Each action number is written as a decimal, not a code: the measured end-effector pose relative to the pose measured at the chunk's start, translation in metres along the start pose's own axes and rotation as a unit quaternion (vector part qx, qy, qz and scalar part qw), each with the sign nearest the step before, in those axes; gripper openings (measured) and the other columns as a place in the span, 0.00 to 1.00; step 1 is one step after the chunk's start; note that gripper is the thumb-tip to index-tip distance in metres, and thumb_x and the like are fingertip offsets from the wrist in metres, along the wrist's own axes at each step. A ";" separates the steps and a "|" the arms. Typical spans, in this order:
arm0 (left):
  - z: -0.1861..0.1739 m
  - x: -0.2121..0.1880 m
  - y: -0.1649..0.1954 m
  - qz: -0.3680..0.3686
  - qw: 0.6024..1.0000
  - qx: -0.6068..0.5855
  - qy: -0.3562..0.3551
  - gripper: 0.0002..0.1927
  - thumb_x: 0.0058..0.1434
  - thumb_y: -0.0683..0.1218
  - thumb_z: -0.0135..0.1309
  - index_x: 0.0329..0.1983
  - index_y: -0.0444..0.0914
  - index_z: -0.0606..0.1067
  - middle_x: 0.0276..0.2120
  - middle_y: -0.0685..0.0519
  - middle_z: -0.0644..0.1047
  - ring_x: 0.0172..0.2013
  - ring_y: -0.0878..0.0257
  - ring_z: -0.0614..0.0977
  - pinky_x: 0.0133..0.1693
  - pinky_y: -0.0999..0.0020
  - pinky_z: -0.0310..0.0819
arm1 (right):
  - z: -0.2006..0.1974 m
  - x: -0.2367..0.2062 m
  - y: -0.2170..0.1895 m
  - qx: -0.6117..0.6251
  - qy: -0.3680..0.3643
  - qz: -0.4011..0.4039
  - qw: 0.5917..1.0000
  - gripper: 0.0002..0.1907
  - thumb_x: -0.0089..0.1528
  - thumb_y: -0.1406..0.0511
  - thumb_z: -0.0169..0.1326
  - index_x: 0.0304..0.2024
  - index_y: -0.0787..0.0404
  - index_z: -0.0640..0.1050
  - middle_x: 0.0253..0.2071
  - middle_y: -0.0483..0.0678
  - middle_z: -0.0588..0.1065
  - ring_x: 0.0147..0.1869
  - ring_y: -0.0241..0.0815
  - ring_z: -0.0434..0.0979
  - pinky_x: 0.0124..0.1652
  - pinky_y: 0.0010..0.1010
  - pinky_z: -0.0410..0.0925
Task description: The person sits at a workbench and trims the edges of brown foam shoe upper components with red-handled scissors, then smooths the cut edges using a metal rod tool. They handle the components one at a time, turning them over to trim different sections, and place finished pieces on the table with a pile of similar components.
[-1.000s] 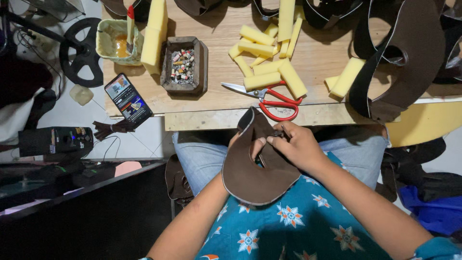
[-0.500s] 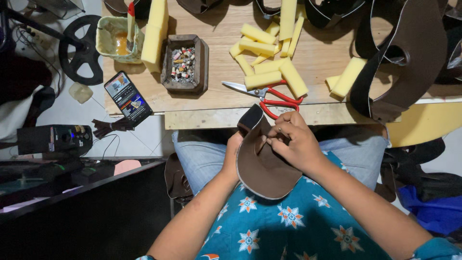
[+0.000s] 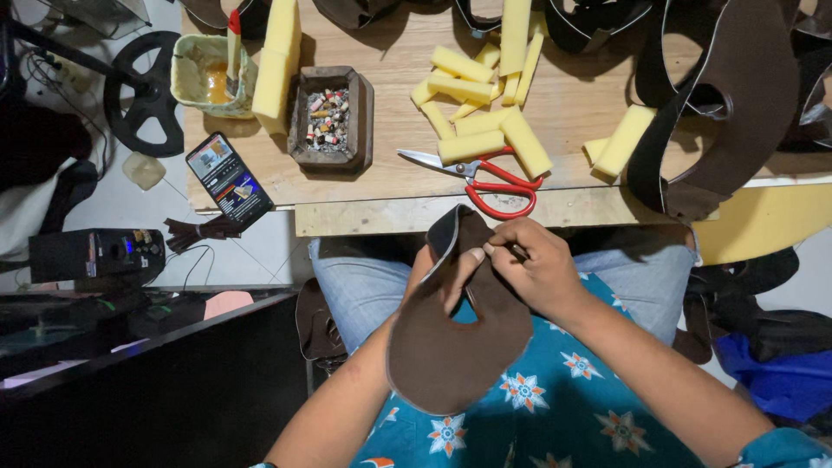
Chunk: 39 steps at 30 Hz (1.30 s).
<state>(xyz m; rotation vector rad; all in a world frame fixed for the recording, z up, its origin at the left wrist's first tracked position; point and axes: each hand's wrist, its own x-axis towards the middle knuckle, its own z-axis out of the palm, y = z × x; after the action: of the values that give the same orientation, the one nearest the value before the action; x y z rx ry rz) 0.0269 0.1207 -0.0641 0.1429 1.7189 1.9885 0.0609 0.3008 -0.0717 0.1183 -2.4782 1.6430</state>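
Slightly lowered since the earlier frame, the brown leather piece now lies closer to the lap, its upper tip just below the table edge. Left hand supports the piece from behind, thumb pressed on its front face. Right hand pinches the piece's upper edge, fingers curled closed around it. Farther off, on the wooden table, lie red-handled scissors, yellow foam blocks, and a small wooden tray; a phone overhangs the left edge. White floor tiles show at left.
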 end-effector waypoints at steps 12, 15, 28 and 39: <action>0.004 0.001 0.012 0.144 0.983 0.103 -0.039 0.19 0.66 0.43 0.52 0.59 0.35 0.69 0.49 0.43 0.75 0.48 0.52 0.77 0.51 0.63 0.73 | -0.003 -0.004 0.023 0.019 0.006 0.107 0.994 0.18 0.62 0.68 0.63 0.49 0.65 0.69 0.34 0.48 0.76 0.34 0.34 0.74 0.36 0.24 0.70; -0.004 -0.016 0.029 0.313 0.899 0.307 -0.023 0.22 0.64 0.48 0.56 0.58 0.34 0.70 0.52 0.40 0.74 0.49 0.48 0.78 0.51 0.59 0.73 | -0.005 0.004 0.029 0.170 0.009 0.129 0.977 0.17 0.67 0.66 0.56 0.54 0.65 0.70 0.41 0.45 0.78 0.43 0.32 0.77 0.44 0.23 0.71; -0.008 0.005 -0.018 0.016 0.999 -0.026 -0.039 0.20 0.70 0.47 0.53 0.61 0.33 0.71 0.49 0.46 0.76 0.48 0.57 0.77 0.50 0.62 0.73 | -0.008 0.017 0.006 0.126 -0.075 0.176 0.973 0.12 0.63 0.67 0.58 0.46 0.67 0.78 0.36 0.44 0.79 0.40 0.30 0.75 0.41 0.26 0.71; 0.015 0.025 0.041 0.152 0.988 -0.034 -0.010 0.28 0.64 0.41 0.57 0.66 0.35 0.61 0.54 0.53 0.75 0.52 0.66 0.78 0.55 0.70 0.74 | -0.034 0.073 -0.051 0.187 0.198 0.241 0.932 0.10 0.62 0.68 0.58 0.43 0.69 0.80 0.34 0.46 0.80 0.33 0.38 0.76 0.31 0.30 0.68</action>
<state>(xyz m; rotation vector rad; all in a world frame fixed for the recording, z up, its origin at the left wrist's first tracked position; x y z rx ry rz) -0.0011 0.1422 -0.0277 0.4233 1.6953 2.2499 0.0002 0.3145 0.0008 -0.7573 -1.9589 2.0543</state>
